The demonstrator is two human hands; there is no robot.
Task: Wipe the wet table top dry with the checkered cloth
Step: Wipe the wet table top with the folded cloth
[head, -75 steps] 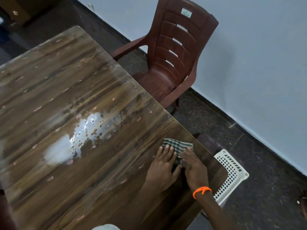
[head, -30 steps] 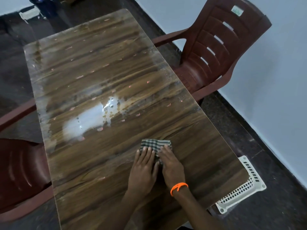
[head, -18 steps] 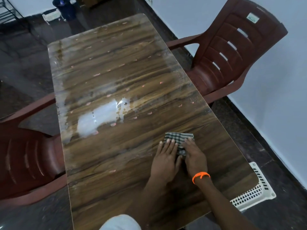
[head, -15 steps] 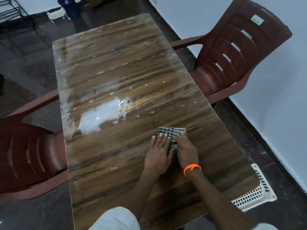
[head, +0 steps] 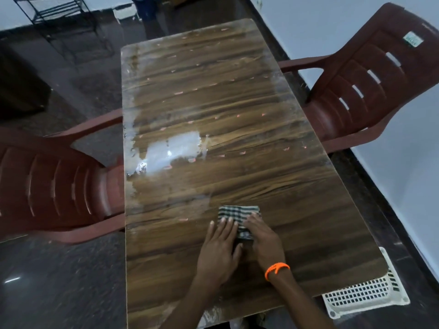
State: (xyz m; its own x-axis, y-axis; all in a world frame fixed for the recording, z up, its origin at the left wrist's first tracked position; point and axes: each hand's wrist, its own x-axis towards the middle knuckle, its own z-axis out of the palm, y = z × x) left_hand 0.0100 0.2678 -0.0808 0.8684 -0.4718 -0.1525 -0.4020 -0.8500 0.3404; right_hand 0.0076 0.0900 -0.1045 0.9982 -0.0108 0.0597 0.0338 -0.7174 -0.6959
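The folded green-and-white checkered cloth (head: 238,213) lies flat on the wood-grain table top (head: 213,103), toward the near end. My left hand (head: 219,248) presses on its near left part with straight fingers. My right hand (head: 262,238), with an orange band on the wrist, presses on its near right part. Both hands lie side by side and hide the cloth's near half. A shiny puddle of water (head: 171,150) sits near the table's left edge, well beyond the cloth. Wet streaks run along the left edge and far end.
A maroon plastic chair (head: 370,86) stands at the table's right side by the wall, another maroon chair (head: 52,186) at the left. A white perforated basket (head: 365,298) lies on the floor under the near right corner. A black metal rack (head: 64,17) stands far left.
Both hands slid the cloth from the table's right edge toward the middle, then a little forward. My head has lifted, bringing the whole table and the left chair into view.
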